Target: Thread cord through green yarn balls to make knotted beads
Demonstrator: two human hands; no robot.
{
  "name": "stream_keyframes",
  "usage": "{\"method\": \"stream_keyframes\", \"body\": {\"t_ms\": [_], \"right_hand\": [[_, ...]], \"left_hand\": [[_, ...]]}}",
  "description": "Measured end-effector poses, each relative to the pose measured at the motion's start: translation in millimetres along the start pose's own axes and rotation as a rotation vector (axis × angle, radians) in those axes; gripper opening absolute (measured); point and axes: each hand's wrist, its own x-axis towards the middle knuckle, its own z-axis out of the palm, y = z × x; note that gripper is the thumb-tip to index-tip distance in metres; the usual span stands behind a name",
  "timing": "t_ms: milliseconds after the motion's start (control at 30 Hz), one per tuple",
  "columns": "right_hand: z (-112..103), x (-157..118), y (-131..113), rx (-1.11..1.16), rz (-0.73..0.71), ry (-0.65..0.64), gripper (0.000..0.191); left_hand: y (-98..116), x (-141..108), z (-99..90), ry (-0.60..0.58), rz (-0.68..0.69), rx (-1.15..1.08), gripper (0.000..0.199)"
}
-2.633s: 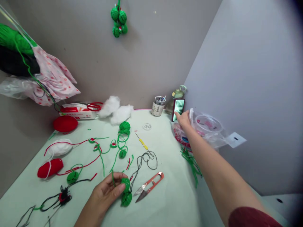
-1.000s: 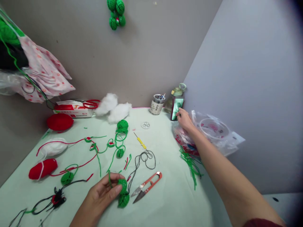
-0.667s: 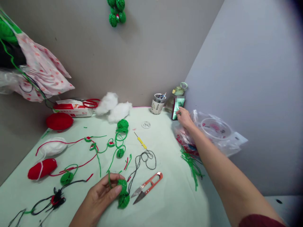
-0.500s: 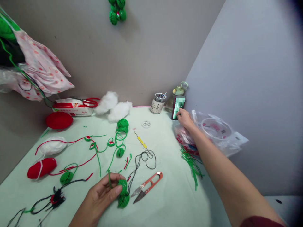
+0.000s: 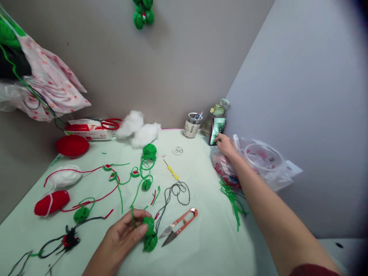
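Note:
Pinched between the thumb and fingers of my left hand (image 5: 126, 235) is a green crocheted piece (image 5: 150, 234) made of two small rounded parts, near the front of the table. Beside it lie orange-handled thread snips (image 5: 179, 227), blades toward the piece. Dark yarn (image 5: 166, 201) trails from the piece toward a yellow-handled crochet hook (image 5: 171, 171). My right hand (image 5: 225, 145) reaches to the back right, a fingertip at the lit screen of a phone (image 5: 217, 130) that leans upright against a greenish bottle (image 5: 215, 111). The other right fingers look curled, holding nothing visible.
Green yarn (image 5: 149, 152), red yarn (image 5: 51, 203) and white yarn (image 5: 65, 176) lie on the table. White stuffing (image 5: 146, 134), a pen can (image 5: 192, 125) and a tissue box (image 5: 90, 131) stand behind. A plastic bag (image 5: 261, 161) sits under my right forearm. A spotted cloth (image 5: 54, 82) hangs left.
The view has shifted very slightly. Both hands keep nearly the same places, the left with the green piece and the right at the phone.

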Motion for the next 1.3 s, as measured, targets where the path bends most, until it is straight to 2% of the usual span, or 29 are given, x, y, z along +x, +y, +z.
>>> {"method": "stream_keyframes", "body": {"t_ms": [233,367,500,700,833,1000,1067,1167,1200,1300], "right_hand": [[-5.5,-4.8,-10.1,0.000,0.017,-0.027,0.030],[-13.4,-20.5,-30.3,0.029,-0.048,-0.028,0.031],[-15.6,-46.2,-62.3,0.089,-0.173,-0.107,0.025],[-9.0,-83.7,-104.5,0.131,-0.315,-0.246,0.021],[-14.2,-110.3,-129.0,0.146,-0.394,-0.317,0.022],[-34.5,-158.5,-156.8,0.323,-0.467,-0.396,0.021],[-39.9,-166.8,-159.2,0.333,-0.478,-0.425,0.022],[-40.3,-147.2,-145.7,0.118,-0.378,-0.347,0.022],[-38.7,-132.9,-136.9,0.005,-0.291,-0.287,0.023],[-30.6,-82.9,-104.2,-0.131,-0.098,-0.189,0.024]], "left_hand": [[-0.7,-0.8,-0.5,-0.026,0.019,-0.009,0.039],[-2.0,-0.8,-3.7,-0.084,-0.008,-0.025,0.039],[-0.7,-2.3,-5.7,-0.117,-0.096,-0.165,0.041],[0.5,-3.3,-5.4,-0.047,-0.183,-0.385,0.046],[0.4,-0.8,-5.3,-0.034,-0.185,-0.395,0.043],[3.7,-2.9,-4.9,-0.115,-0.134,-0.341,0.037],[4.3,-4.8,-5.0,-0.133,-0.137,-0.337,0.038],[3.0,-5.8,-4.9,-0.123,-0.143,-0.362,0.038],[2.2,-5.6,-4.8,-0.115,-0.145,-0.369,0.038],[0.1,-4.3,-4.7,-0.086,-0.157,-0.373,0.040]]}}
